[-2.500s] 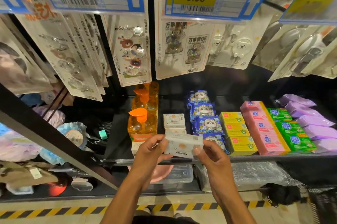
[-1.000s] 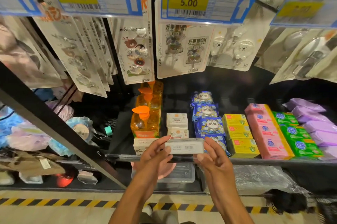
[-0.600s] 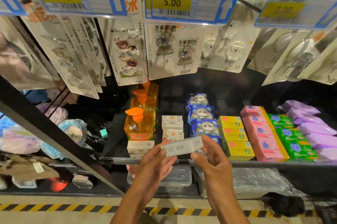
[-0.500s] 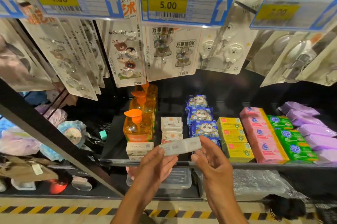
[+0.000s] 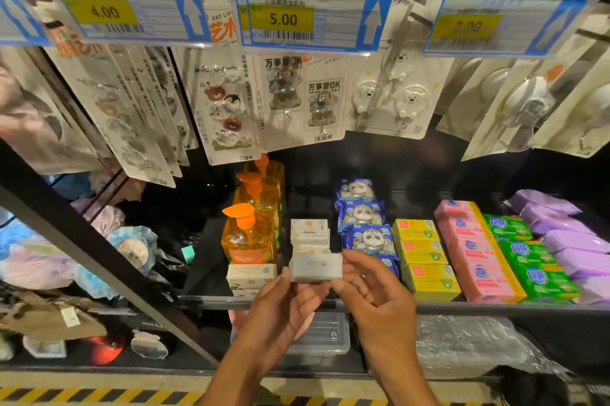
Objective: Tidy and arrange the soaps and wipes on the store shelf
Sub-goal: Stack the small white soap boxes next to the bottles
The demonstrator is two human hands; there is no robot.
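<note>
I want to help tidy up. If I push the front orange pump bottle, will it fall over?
Maybe. The orange pump bottle stands tall with a pump on top, so a high push could tip it. It looks full, so probably heavy. The soap boxes right in front might block a slide.

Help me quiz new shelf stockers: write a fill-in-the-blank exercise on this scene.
The left hand and right hand hold the small white rectangular soap box directly below the yellow price label reading ____. The clear bottles of orange liquid have ____ pump tops. The flat pink soap packs lie between the yellow soap boxes and the ____ packs.
Missing words: 5.00; orange; green.
</note>
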